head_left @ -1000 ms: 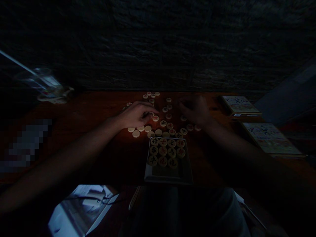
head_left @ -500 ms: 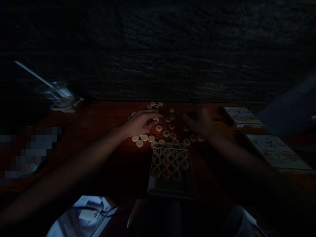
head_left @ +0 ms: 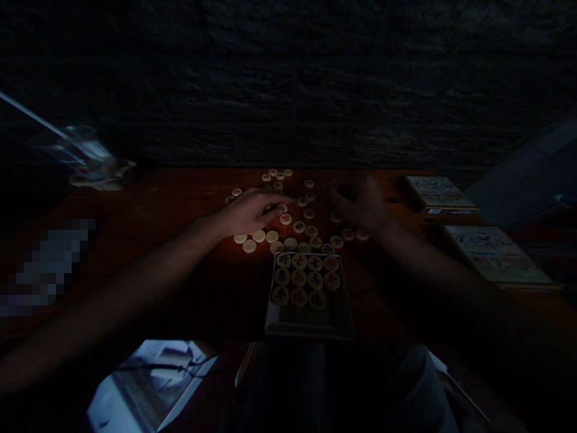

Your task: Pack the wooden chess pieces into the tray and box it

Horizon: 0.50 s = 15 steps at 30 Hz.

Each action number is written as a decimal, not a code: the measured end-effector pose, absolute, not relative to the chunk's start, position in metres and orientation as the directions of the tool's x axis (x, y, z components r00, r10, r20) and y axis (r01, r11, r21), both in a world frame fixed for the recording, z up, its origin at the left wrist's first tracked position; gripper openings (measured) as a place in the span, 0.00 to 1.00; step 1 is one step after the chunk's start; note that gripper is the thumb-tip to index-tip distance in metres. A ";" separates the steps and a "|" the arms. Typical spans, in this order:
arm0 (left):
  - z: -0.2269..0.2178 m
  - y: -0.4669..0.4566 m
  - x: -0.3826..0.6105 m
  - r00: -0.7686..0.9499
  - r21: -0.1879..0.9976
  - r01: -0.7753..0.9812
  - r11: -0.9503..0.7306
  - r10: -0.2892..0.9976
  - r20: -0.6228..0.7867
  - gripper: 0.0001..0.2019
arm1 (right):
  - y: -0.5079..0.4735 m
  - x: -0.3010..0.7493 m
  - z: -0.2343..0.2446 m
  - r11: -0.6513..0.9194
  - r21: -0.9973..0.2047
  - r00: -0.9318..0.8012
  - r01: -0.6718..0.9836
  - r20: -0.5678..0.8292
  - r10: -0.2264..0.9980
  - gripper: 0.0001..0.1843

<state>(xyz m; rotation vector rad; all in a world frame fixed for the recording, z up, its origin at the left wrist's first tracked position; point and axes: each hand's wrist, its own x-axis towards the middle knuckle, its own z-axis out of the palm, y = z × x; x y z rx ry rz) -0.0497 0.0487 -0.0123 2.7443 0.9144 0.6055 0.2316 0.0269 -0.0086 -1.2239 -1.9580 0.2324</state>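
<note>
The scene is very dark. Several round pale game discs (head_left: 295,227) with red or black characters lie scattered on a reddish wooden table (head_left: 180,204). A shallow square box (head_left: 310,319) near me holds several discs in rows. My left hand (head_left: 252,210) rests palm down over the left discs, its fingers curled around one disc at its tips. My right hand (head_left: 358,201) hovers over the right discs with its fingers bent; what it holds, if anything, is lost in shadow.
A glass with a straw (head_left: 85,153) stands at the far left. Two flat printed boxes (head_left: 437,192) (head_left: 493,252) lie at the right. A white sheet with a cable (head_left: 148,379) lies near my lap. A dark brick wall rises behind the table.
My left hand's fingers have stretched a little to the right among the discs. My right hand stays over the same spot. The view bobbed down, then back up.
</note>
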 end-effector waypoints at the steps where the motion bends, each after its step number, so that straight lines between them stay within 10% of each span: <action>1: -0.012 0.049 -0.050 0.728 0.295 0.533 -0.793 0.608 0.316 0.19 | 0.027 0.232 -0.009 0.519 -0.522 -0.215 0.677 0.534 0.818 0.11; 15: -0.010 0.069 -0.068 0.355 0.413 0.649 -0.639 0.734 0.578 0.12 | 0.052 0.267 -0.005 0.413 -0.544 -0.037 0.731 0.573 0.819 0.06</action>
